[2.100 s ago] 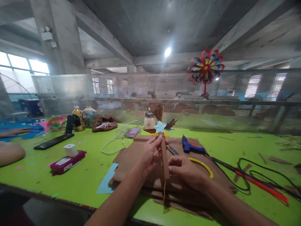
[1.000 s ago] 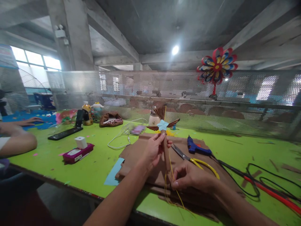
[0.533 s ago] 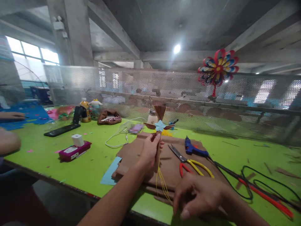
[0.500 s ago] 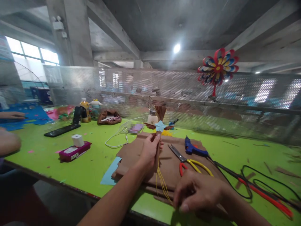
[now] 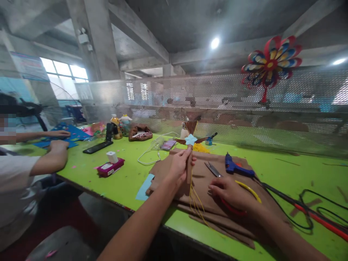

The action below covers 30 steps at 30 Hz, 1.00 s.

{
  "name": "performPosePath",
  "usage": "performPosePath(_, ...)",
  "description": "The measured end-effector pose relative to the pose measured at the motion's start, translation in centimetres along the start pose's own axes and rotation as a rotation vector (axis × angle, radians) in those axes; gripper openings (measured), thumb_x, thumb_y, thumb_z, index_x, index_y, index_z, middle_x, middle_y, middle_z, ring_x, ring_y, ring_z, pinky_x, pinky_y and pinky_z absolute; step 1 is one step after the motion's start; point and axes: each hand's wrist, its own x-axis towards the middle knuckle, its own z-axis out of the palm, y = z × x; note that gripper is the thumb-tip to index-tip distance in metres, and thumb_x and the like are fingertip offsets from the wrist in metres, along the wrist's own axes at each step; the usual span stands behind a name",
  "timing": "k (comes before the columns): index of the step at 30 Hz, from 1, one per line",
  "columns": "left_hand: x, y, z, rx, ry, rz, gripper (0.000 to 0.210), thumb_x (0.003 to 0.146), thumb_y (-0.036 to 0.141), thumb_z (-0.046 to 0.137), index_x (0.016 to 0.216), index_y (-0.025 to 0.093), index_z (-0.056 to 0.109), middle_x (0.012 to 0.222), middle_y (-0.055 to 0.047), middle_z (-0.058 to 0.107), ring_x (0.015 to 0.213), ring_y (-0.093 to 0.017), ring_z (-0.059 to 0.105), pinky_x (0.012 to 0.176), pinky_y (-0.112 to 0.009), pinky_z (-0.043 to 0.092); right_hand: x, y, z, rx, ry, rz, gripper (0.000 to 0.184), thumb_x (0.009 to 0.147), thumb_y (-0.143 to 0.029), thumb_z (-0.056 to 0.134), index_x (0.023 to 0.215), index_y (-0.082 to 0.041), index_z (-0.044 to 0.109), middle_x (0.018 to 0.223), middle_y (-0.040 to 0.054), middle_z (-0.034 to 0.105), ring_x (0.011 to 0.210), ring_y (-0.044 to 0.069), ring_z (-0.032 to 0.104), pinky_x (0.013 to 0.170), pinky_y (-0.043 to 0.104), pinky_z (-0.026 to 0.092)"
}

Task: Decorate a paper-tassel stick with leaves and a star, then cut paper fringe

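Observation:
My left hand (image 5: 178,167) grips a brown paper stick (image 5: 189,170) held upright over a stack of brown paper sheets (image 5: 165,170). A light blue star (image 5: 191,139) tops the stick, with brown pleated fans behind it. Thin yellow strings (image 5: 196,203) hang from the stick's lower end. My right hand (image 5: 231,192) lies over the handles of the scissors (image 5: 251,190), its fingers curled on them; the blades (image 5: 211,169) point away from me. A blue glue gun (image 5: 236,167) rests just beyond the scissors.
A co-worker's arm (image 5: 50,159) and hand rest on blue paper at the left. On the green table (image 5: 285,170) are a pink box with a white cube (image 5: 110,167), a black phone (image 5: 97,146), bottles (image 5: 117,127), and black and red cables (image 5: 312,212). A mesh fence (image 5: 231,105) carries a pinwheel (image 5: 272,65).
My right hand has left the yellow strings near the table's front edge and moved forward onto the scissors' handles. My left hand still holds the stick upright. The camera has turned left.

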Motion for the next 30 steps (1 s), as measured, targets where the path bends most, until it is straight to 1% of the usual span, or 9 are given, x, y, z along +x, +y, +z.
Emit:
performPosePath(3, 0.2, 3.5, -0.9, 0.049, 0.036, 0.093, 0.015, 0.075, 0.024, 0.063, 0.079, 0.010, 0.061, 0.063, -0.002, 0.059, 0.048, -0.006, 0.052, 0.043, -0.014, 0.042, -0.3, -0.3, 0.0, -0.085, 0.011, -0.017, 0.028, 0.083, -0.029, 0.045, 0.074, -0.013, 0.066, 0.072, 0.0073, 0.068, 0.066, 0.018, 0.058, 0.060, 0.027, 0.040)
performPosePath(6, 0.6, 7.8, -3.3, 0.190, 0.022, 0.199, 0.014, 0.075, 0.024, 0.063, 0.078, 0.010, 0.062, 0.064, -0.003, 0.060, 0.051, -0.007, 0.055, 0.044, -0.015, 0.043, -0.5, -0.2, -0.1, -0.146, 0.032, -0.032, 0.028, 0.084, -0.029, 0.044, 0.078, -0.014, 0.067, 0.076, 0.0079, 0.068, 0.067, 0.018, 0.059, 0.060, 0.026, 0.040)
performPosePath(8, 1.2, 10.2, -5.7, 0.269, 0.091, 0.231, 0.012, 0.075, 0.022, 0.063, 0.077, 0.010, 0.061, 0.064, -0.003, 0.060, 0.051, -0.008, 0.055, 0.045, -0.016, 0.044, -0.5, -0.2, -0.1, -0.168, 0.045, -0.040, 0.028, 0.084, -0.029, 0.044, 0.082, -0.015, 0.068, 0.080, 0.0089, 0.069, 0.070, 0.019, 0.060, 0.063, 0.027, 0.040)
performPosePath(10, 2.1, 12.2, -8.5, 0.359, 0.248, 0.195, 0.010, 0.077, 0.019, 0.060, 0.078, 0.009, 0.062, 0.064, -0.003, 0.061, 0.051, -0.008, 0.055, 0.045, -0.016, 0.044, -0.6, -0.4, -0.2, -0.176, 0.049, -0.053, 0.028, 0.085, -0.028, 0.045, 0.084, -0.014, 0.069, 0.082, 0.0101, 0.069, 0.073, 0.019, 0.060, 0.064, 0.027, 0.040)
performPosePath(14, 4.5, 14.1, -13.2, 0.435, 0.408, 0.153, 0.004, 0.076, 0.012, 0.059, 0.073, 0.009, 0.058, 0.057, -0.002, 0.059, 0.045, -0.008, 0.053, 0.042, -0.016, 0.043, -0.6, -0.9, -0.3, -0.201, 0.031, -0.078, 0.028, 0.085, -0.028, 0.045, 0.084, -0.015, 0.070, 0.082, 0.0104, 0.070, 0.073, 0.020, 0.061, 0.065, 0.027, 0.041)
performPosePath(17, 6.4, 13.8, -15.1, 0.467, 0.486, 0.097, 0.006, 0.075, 0.008, 0.060, 0.071, 0.008, 0.056, 0.050, -0.001, 0.055, 0.042, -0.009, 0.052, 0.040, -0.018, 0.043, -0.5, -1.0, -0.3, -0.221, 0.019, -0.076, 0.027, 0.084, -0.028, 0.045, 0.082, -0.016, 0.069, 0.080, 0.0093, 0.070, 0.071, 0.019, 0.061, 0.063, 0.027, 0.041)
performPosePath(23, 9.5, 11.5, -15.7, 0.473, 0.572, 0.062, 0.012, 0.076, 0.009, 0.058, 0.067, 0.009, 0.051, 0.044, 0.002, 0.050, 0.037, -0.008, 0.048, 0.039, -0.018, 0.041, -0.5, -0.8, -0.1, -0.238, 0.025, -0.082, 0.026, 0.085, -0.027, 0.045, 0.083, -0.017, 0.069, 0.081, 0.0075, 0.070, 0.073, 0.018, 0.061, 0.064, 0.026, 0.040)
performPosePath(27, 10.8, 11.5, -14.5, 0.453, 0.529, 0.108, 0.010, 0.078, 0.010, 0.058, 0.069, 0.010, 0.052, 0.048, 0.001, 0.053, 0.041, -0.008, 0.050, 0.041, -0.017, 0.042, -0.6, -0.6, 0.0, -0.243, 0.004, -0.085, 0.025, 0.085, -0.027, 0.044, 0.082, -0.018, 0.068, 0.080, 0.0069, 0.069, 0.073, 0.017, 0.060, 0.064, 0.025, 0.039)
performPosePath(30, 11.3, 12.0, -12.9, 0.429, 0.462, 0.067, 0.007, 0.077, 0.007, 0.056, 0.071, 0.009, 0.054, 0.049, -0.001, 0.054, 0.042, -0.008, 0.050, 0.039, -0.016, 0.042, -0.6, -0.6, 0.0, -0.236, 0.019, -0.090, 0.024, 0.084, -0.027, 0.046, 0.081, -0.018, 0.068, 0.078, 0.0063, 0.069, 0.071, 0.017, 0.060, 0.063, 0.025, 0.038)
